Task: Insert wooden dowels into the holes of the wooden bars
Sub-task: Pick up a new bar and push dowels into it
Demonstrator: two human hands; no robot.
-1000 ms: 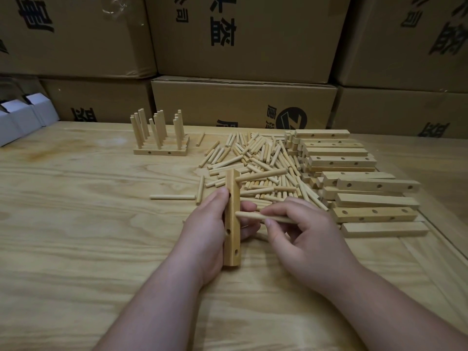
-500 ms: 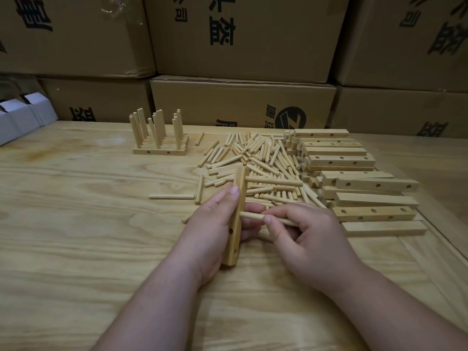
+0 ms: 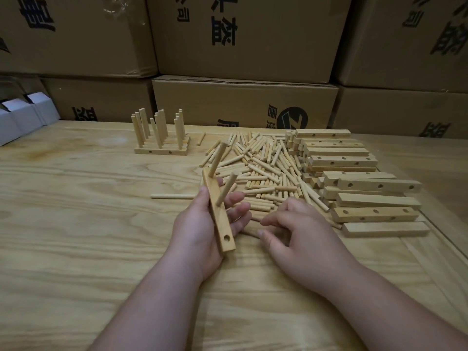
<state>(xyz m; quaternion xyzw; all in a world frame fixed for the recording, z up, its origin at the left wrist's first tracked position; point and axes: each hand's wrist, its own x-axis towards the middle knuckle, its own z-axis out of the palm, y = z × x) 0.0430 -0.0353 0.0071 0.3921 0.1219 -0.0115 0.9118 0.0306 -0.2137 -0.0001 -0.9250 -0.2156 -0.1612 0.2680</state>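
Wooden bar (image 3: 218, 211), gripped in the left hand (image 3: 202, 229), carries two dowels with its near hole empty, while the loosely curled right hand (image 3: 298, 231) seems empty beside the loose dowels (image 3: 263, 171) and unfilled bars (image 3: 374, 214).

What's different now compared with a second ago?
The right hand has let go of the dowel, which now stands in the bar beside another dowel, and dropped toward the table. The left hand still grips the bar, tilted slightly. The piles look unchanged.
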